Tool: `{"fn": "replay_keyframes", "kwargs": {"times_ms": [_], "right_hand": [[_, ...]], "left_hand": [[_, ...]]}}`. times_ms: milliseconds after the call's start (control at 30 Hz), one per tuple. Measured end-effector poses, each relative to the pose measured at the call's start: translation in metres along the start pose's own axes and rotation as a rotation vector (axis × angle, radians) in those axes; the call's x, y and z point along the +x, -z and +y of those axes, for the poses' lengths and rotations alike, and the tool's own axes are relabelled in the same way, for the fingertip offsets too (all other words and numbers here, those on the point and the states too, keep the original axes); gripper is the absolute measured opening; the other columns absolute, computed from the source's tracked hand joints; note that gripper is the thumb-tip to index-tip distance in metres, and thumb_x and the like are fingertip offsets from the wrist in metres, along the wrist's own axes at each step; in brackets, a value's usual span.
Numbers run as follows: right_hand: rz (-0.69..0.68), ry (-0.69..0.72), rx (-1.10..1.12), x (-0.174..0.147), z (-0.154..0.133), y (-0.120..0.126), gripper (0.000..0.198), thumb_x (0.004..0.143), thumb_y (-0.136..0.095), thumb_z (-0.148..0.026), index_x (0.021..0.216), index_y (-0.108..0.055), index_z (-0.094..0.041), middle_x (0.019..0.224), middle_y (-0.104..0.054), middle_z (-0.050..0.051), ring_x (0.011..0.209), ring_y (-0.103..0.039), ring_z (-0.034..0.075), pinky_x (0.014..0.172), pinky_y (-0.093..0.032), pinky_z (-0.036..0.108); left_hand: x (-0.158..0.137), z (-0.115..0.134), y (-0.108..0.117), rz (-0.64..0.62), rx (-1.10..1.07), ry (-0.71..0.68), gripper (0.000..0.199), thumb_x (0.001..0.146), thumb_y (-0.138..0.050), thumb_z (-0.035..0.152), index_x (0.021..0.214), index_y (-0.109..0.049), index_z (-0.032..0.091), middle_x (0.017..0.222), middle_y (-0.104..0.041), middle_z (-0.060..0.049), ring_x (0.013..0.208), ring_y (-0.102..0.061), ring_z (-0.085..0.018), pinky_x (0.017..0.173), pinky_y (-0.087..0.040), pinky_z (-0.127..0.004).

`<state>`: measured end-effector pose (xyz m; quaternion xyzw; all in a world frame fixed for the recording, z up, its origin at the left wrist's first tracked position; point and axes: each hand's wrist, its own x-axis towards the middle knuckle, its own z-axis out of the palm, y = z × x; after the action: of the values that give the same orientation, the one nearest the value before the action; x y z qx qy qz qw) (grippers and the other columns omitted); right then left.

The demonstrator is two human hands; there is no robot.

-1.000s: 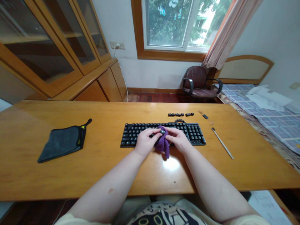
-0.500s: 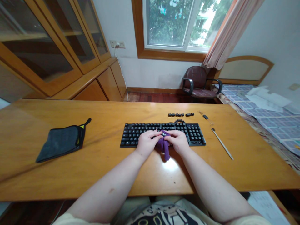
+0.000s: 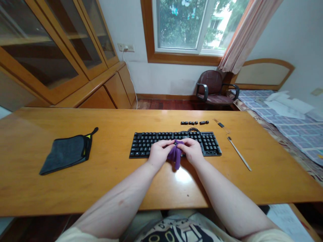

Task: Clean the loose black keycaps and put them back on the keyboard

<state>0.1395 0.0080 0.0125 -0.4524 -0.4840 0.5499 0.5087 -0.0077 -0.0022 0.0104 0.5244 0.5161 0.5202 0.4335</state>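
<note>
A black keyboard (image 3: 141, 144) lies across the middle of the desk. Over its front edge, my left hand (image 3: 159, 153) and my right hand (image 3: 191, 150) meet, fingers pinched together. Between them they hold a crumpled purple cloth (image 3: 174, 155), its end hanging down in front of the keyboard. A small dark piece shows in the cloth between the fingertips, looking like a keycap, though it is mostly covered. Several loose black keycaps (image 3: 193, 123) stand in a row behind the keyboard. My fingers and the cloth hide the keys beneath them.
To the right lie a thin brush (image 3: 239, 154) and a wire keycap puller (image 3: 221, 125) with a dark handle. A folded dark grey cloth (image 3: 67, 154) rests on the left of the wooden desk (image 3: 106, 188). The keyboard's coiled cable (image 3: 193, 129) sits behind it.
The fingertips and the purple cloth have shifted slightly, and the cloth's hanging end has moved a little left and up. A small dark piece now shows between the fingers.
</note>
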Motion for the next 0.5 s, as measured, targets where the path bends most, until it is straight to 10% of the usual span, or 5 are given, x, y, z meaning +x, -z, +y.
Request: {"fn": "replay_keyframes", "kwargs": {"times_ms": [500], "right_hand": [[-0.015,0.022,0.054,0.0055,-0.0029,0.0068,0.024,0.067,-0.07,-0.035,0.085,-0.068,-0.02,0.066,-0.065,0.0,0.046,-0.048,0.009,0.045,-0.04,0.023]], "left_hand": [[-0.0003,0.0022,0.0005,-0.084,-0.065,-0.135,0.028,0.071,-0.066,0.023,0.099,-0.068,0.018,0.101,-0.063,-0.007,0.086,-0.062,-0.015,0.081,-0.052,-0.031]]}}
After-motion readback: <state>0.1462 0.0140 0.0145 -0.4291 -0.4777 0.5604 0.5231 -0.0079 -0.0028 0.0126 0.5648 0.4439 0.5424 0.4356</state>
